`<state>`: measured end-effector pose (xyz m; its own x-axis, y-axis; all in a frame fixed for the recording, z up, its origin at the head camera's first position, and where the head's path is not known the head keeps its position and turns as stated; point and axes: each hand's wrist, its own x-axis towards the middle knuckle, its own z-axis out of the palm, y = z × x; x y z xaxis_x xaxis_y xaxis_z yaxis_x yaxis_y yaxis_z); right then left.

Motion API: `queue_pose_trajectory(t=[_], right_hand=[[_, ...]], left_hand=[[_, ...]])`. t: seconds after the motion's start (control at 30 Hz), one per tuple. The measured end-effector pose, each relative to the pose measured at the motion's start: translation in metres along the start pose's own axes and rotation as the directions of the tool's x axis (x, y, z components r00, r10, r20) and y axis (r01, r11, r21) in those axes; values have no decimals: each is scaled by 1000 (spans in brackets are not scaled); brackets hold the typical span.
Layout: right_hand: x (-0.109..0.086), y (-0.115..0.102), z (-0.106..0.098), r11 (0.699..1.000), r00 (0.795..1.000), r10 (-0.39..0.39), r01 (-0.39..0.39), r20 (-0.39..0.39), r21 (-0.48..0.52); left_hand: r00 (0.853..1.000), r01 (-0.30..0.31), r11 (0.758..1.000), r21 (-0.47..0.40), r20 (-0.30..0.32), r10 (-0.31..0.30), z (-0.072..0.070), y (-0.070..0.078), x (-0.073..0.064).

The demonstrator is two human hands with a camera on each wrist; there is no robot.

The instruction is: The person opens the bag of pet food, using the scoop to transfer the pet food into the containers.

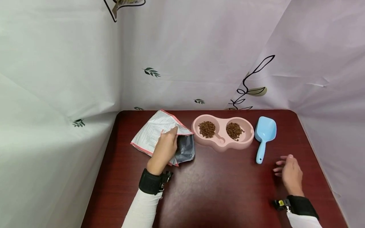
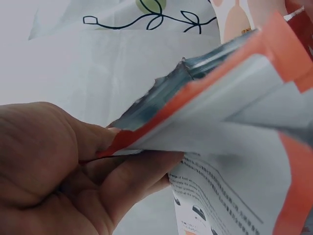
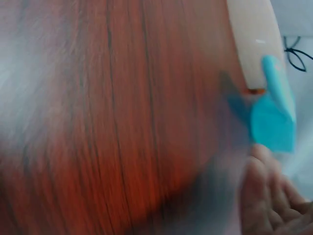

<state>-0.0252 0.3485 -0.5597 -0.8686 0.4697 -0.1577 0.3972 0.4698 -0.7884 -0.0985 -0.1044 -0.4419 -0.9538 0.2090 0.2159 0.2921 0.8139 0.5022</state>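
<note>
My left hand pinches the upper edge of a white printed food bag with red trim between thumb and fingers. The bag's mouth gapes to the right, showing its dark foil lining. In the left wrist view the torn edge runs up from the thumb. My right hand hangs loosely curled over the table's right side, holding nothing. Nearest to it is a light blue scoop, its handle toward me. A pink double bowl stands between bag and scoop, with brown kibble in both hollows.
The dark red wooden table has its far edge just behind the bowl and bag. A pale cloth with leaf drawings hangs behind it and along both sides.
</note>
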Motion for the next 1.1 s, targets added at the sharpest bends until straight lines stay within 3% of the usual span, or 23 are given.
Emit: queue_pose_trajectory(t=[0.1, 0.2, 0.3, 0.4, 0.53, 0.67, 0.73, 0.8, 0.9, 1.1], right_hand=[[-10, -9, 0, 996, 983, -79, 86, -167, 33], [-20, -28, 10, 964, 948, -232, 254, -217, 77], [-35, -56, 24, 912, 914, -383, 397, -134, 105], [-50, -86, 45, 853, 863, -506, 501, -4, 144], [-66, -113, 92, 786, 767, -615, 575, 182, 227], [-82, -141, 140, 808, 702, -586, 462, 406, 366], [-87, -152, 159, 835, 685, -534, 334, 496, 437], [-88, -157, 174, 853, 681, -479, 211, 554, 477], [-84, -153, 194, 859, 689, -431, 117, 582, 498], [-79, -144, 212, 855, 695, -439, 128, 569, 502]], left_hand=[[1000, 10, 1000, 6, -18, -10, -2, 0, -1], [999, 20, 1000, 8, -35, -20, -5, 0, -2], [999, 15, 1000, 1, -29, -15, -7, 1, -2], [1000, 2, 1000, -12, -13, -3, -8, 3, -3], [1000, 1, 1000, -13, -7, -1, -8, 5, -4], [1000, 4, 1000, -18, -1, -4, -7, 6, -5], [1000, 4, 1000, -27, 7, -4, -6, 7, -5], [1000, 2, 999, -40, 13, -1, -4, 7, -6], [1000, 4, 998, -68, 6, -3, -2, 7, -9], [998, -15, 995, -103, -66, 8, 6, 4, -19]])
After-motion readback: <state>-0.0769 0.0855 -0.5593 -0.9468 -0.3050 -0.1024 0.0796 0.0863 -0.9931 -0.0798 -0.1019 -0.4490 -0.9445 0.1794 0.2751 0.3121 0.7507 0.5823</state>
